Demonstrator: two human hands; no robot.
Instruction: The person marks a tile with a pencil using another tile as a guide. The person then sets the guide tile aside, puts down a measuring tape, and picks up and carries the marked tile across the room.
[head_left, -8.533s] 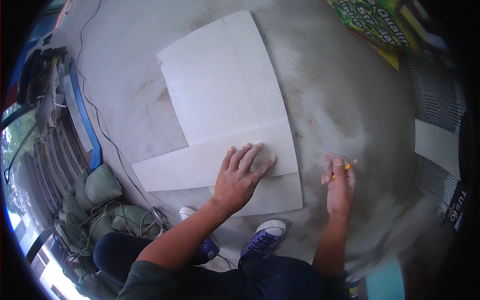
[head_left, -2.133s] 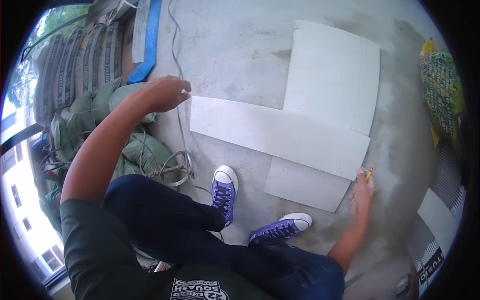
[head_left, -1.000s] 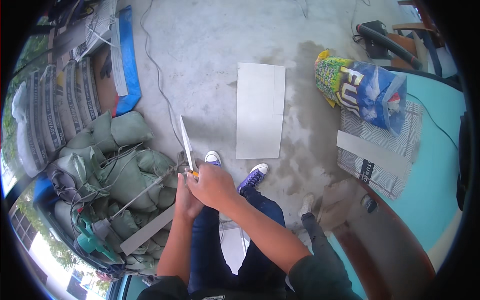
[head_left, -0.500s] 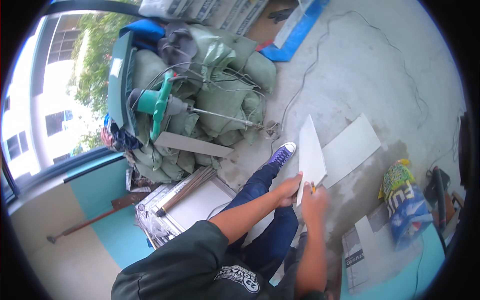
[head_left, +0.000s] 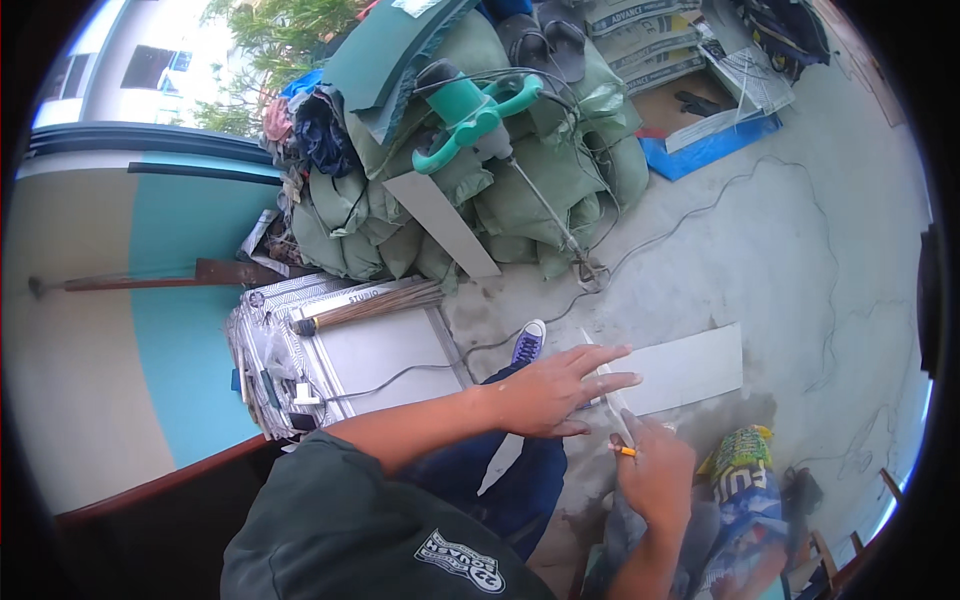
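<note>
My left hand (head_left: 545,393) is open, fingers stretched out to the right over a pale tile piece (head_left: 607,385) that stands nearly edge-on. It is hard to tell whether those fingers touch it. My right hand (head_left: 655,470) is closed at the near end of this piece, with a short yellow-orange pencil (head_left: 627,451) sticking out between its fingers. How much of the tile the right hand grips is hidden. Just beyond, a flat white tile (head_left: 690,368) lies on the concrete floor.
A green mixer drill (head_left: 472,120) rests on stuffed green sacks (head_left: 540,190), a tile strip (head_left: 443,223) leaning beside it. At left, a stick broom (head_left: 375,304) lies on boxed tiles (head_left: 390,345). A cable (head_left: 700,210) crosses the floor. A printed bag (head_left: 745,480) stands near right.
My left hand has let go of the tile piece and spread its fingers. The piece has turned nearly edge-on. The whole view has swung, and my right hand keeps the pencil.
</note>
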